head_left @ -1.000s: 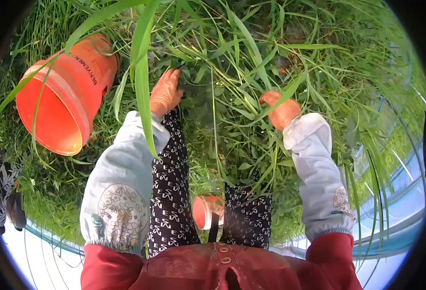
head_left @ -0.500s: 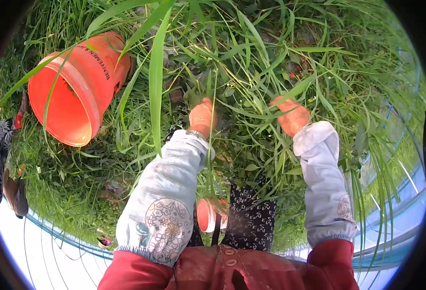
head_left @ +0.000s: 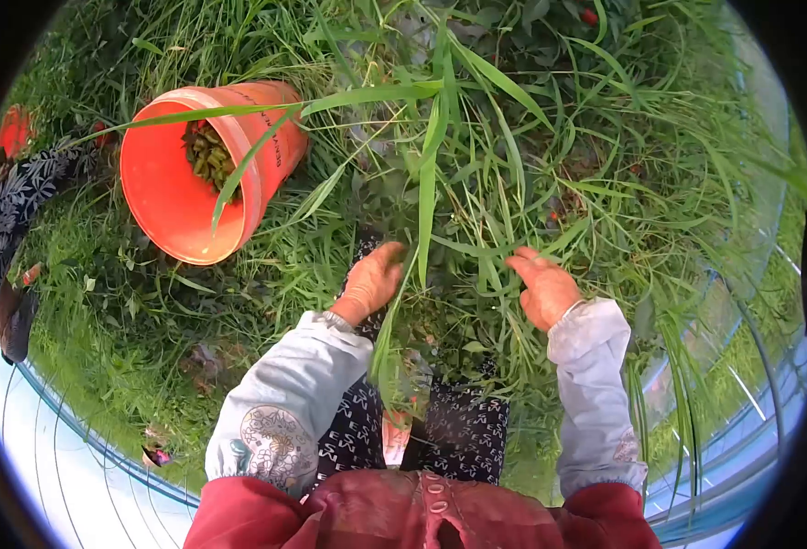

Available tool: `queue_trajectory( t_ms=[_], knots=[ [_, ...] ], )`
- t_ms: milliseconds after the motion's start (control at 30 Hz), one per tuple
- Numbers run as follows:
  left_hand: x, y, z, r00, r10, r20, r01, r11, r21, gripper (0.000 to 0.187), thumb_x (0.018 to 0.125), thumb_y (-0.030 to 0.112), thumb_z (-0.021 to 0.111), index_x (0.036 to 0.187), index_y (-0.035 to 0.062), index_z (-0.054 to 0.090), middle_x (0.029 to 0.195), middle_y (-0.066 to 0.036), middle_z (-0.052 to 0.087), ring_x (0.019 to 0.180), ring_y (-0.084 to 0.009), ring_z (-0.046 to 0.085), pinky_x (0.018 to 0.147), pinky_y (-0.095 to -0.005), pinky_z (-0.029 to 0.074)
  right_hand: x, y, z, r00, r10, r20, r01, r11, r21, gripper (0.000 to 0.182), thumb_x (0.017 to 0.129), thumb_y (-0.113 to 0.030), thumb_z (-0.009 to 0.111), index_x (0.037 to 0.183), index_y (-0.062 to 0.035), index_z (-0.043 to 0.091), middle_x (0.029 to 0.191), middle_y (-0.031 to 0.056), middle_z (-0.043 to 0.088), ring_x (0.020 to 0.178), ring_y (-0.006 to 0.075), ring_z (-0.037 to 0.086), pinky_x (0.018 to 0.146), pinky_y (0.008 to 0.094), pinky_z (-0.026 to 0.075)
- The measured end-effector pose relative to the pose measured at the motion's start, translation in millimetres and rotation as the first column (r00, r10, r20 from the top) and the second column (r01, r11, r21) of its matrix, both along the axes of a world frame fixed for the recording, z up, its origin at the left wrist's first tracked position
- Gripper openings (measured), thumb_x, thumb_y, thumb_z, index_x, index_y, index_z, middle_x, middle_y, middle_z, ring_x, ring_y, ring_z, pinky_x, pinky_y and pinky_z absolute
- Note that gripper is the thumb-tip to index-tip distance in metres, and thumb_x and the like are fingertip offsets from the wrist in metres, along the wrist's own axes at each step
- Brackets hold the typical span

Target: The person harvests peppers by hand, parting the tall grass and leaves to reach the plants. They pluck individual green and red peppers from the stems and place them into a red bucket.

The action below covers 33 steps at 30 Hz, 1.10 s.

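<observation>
My left hand (head_left: 369,282) reaches into the low plants at the centre, fingers loosely bent and a little apart beside dark leaves. I see nothing held in it. To its right, my right hand (head_left: 548,288) has its fingers bent in at the tall grass (head_left: 506,215), with blades and stems at the fingertips. Long blades arch between my two hands. An orange bucket (head_left: 184,174) lies tilted at the upper left, its mouth towards me, with a heap of small green produce (head_left: 209,157) inside. Neither hand touches it.
Another person's patterned trouser leg (head_left: 19,201) and shoe (head_left: 11,320) are at the left edge. A second orange bucket (head_left: 14,133) shows partly behind. Below my hands, an orange and white container (head_left: 396,435) stands between my legs. Small red spots (head_left: 590,16) show among the leaves.
My view has shifted, and the bucket now appears further right, showing the green produce inside. Both hands sit lower in view, the left hand's fingers looser. Grass blades have swung across the bucket.
</observation>
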State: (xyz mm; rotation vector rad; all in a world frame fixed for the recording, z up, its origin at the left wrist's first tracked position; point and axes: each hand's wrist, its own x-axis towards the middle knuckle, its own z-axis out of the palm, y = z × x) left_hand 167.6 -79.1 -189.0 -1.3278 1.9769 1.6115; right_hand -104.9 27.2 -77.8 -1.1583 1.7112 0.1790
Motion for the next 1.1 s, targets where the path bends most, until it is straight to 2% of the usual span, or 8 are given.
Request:
queue_trajectory(
  t_ms=[133, 233, 333, 500, 700, 800, 900, 1100],
  knots=[
    [66, -60, 65, 0.68, 0.699, 0.222, -0.726, 0.596, 0.344, 0.04, 0.085, 0.028, 0.059, 0.112, -0.0009, 0.053, 0.097, -0.009, 0.06, 0.079, -0.0143, 0.06, 0.062, -0.0262, 0.05, 39, -86, 54, 0.931, -0.282, 0.233, 0.351, 0.868, -0.35, 0.037, 0.073, -0.004, 0.055, 0.11, -0.0066, 0.053, 0.113, 0.0152, 0.054, 0.092, 0.0324, 0.058, 0.078, 0.0373, 0.047],
    [119, -96, 92, 0.362, 0.89, 0.277, -0.903, 0.261, 0.342, 0.055, 0.084, 0.046, 0.055, 0.112, -0.0009, 0.046, 0.101, -0.012, 0.056, 0.082, -0.0193, 0.059, 0.066, -0.0304, 0.051, 101, -146, 41, 0.474, -0.537, 0.698, 0.725, 0.688, 0.038, 0.033, 0.077, -0.009, 0.061, 0.109, -0.0021, 0.054, 0.097, 0.0103, 0.061, 0.09, 0.0163, 0.059, 0.076, 0.0287, 0.048],
    [149, -122, 85, 0.121, 0.96, 0.252, -0.954, 0.042, 0.296, 0.058, 0.085, 0.047, 0.052, 0.116, -0.0004, 0.039, 0.108, -0.016, 0.051, 0.091, -0.0232, 0.055, 0.071, -0.0349, 0.05, 159, -206, 35, 0.617, -0.377, 0.691, 0.621, 0.772, -0.133, 0.05, 0.074, -0.018, 0.068, 0.118, -0.0039, 0.048, 0.099, 0.0128, 0.057, 0.094, 0.0213, 0.056, 0.08, 0.032, 0.046],
    [174, -141, 55, 0.039, 0.965, 0.261, -0.898, -0.08, 0.432, 0.054, 0.088, 0.046, 0.049, 0.123, 0.0069, 0.04, 0.117, -0.012, 0.05, 0.104, -0.0237, 0.051, 0.085, -0.0379, 0.042, 226, -248, -3, 0.522, -0.367, 0.77, 0.632, 0.773, -0.059, 0.061, 0.074, -0.008, 0.06, 0.13, -0.0052, 0.036, 0.109, 0.0172, 0.056, 0.096, 0.0217, 0.057, 0.083, 0.0306, 0.046],
    [182, -154, 36, -0.096, 0.942, 0.322, -0.904, -0.218, 0.368, 0.038, 0.091, 0.032, 0.046, 0.12, 0.0062, 0.042, 0.116, -0.01, 0.052, 0.106, -0.0278, 0.051, 0.091, -0.0445, 0.042, 172, -217, -2, 0.73, -0.376, 0.571, 0.479, 0.877, -0.035, 0.03, 0.08, -0.001, 0.051, 0.11, -0.0044, 0.056, 0.095, 0.0116, 0.064, 0.083, 0.0167, 0.062, 0.079, 0.0268, 0.048],
    [185, -163, 22, -0.171, 0.936, 0.309, -0.857, -0.296, 0.421, 0.029, 0.093, 0.021, 0.043, 0.117, 0.0057, 0.043, 0.115, -0.011, 0.052, 0.102, -0.0287, 0.053, 0.09, -0.0448, 0.044, 145, -191, 0, 0.645, -0.542, 0.539, 0.661, 0.75, -0.037, 0.028, 0.079, -0.004, 0.051, 0.107, -0.0062, 0.057, 0.086, 0.0107, 0.065, 0.075, 0.0199, 0.062, 0.07, 0.0295, 0.05],
    [190, -162, 13, -0.156, 0.922, 0.355, -0.892, -0.286, 0.349, 0.029, 0.09, 0.01, 0.039, 0.119, 0.0066, 0.041, 0.115, -0.012, 0.052, 0.1, -0.0298, 0.055, 0.086, -0.0449, 0.047, 107, -186, 27, 0.405, -0.791, 0.458, 0.773, 0.564, 0.29, 0.031, 0.081, -0.001, 0.048, 0.111, -0.006, 0.055, 0.093, 0.0094, 0.063, 0.079, 0.0135, 0.06, 0.066, 0.0258, 0.048],
    [179, -167, 25, -0.075, 0.928, 0.364, -0.909, -0.214, 0.358, 0.03, 0.09, 0.009, 0.04, 0.12, 0.0065, 0.04, 0.116, -0.012, 0.052, 0.101, -0.0295, 0.055, 0.086, -0.0438, 0.047, 49, -156, 47, 0.345, -0.869, 0.355, 0.884, 0.428, 0.19, 0.028, 0.085, -0.008, 0.051, 0.113, -0.0046, 0.053, 0.096, 0.0084, 0.062, 0.08, 0.0132, 0.059, 0.066, 0.0252, 0.046]
  ],
)
